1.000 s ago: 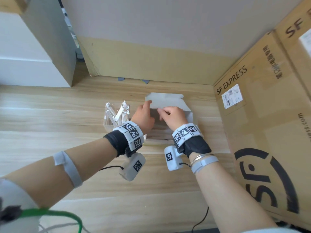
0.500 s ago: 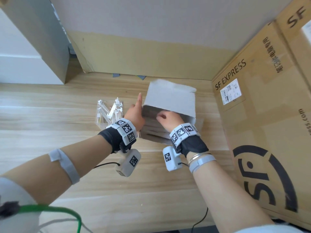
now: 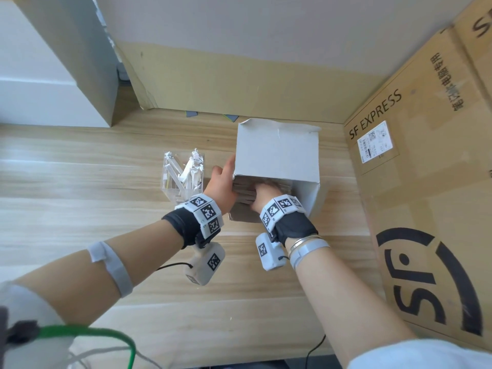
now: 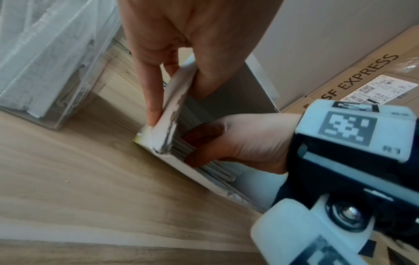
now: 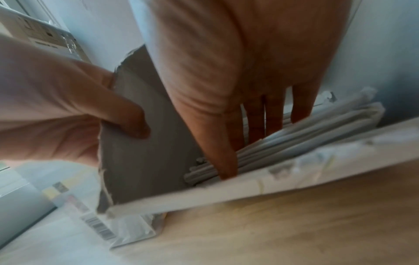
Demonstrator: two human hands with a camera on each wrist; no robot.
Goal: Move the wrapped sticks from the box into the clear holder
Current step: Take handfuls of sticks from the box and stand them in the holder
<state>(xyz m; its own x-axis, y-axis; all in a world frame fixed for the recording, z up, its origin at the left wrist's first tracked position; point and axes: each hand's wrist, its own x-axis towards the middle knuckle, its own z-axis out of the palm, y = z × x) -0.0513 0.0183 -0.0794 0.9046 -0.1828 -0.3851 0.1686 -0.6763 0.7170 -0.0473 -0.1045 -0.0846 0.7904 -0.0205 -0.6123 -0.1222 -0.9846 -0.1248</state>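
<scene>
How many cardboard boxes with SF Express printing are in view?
2: a big box along the table's right edge, and a second box at the top right, only partly in frame. More may sit outside the frame.

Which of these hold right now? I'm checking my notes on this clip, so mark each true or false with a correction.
1. The left hand grips the left wall of the white cardboard box. True.
2. The right hand reaches into the box onto the white paper-wrapped sticks. True.
3. The clear plastic holder is empty. False: it already holds several wrapped sticks.
4. The holder stands to the right of the box. False: it stands to its left, on the light wooden table.
5. The box lid is closed. False: the flap stands open.
</scene>
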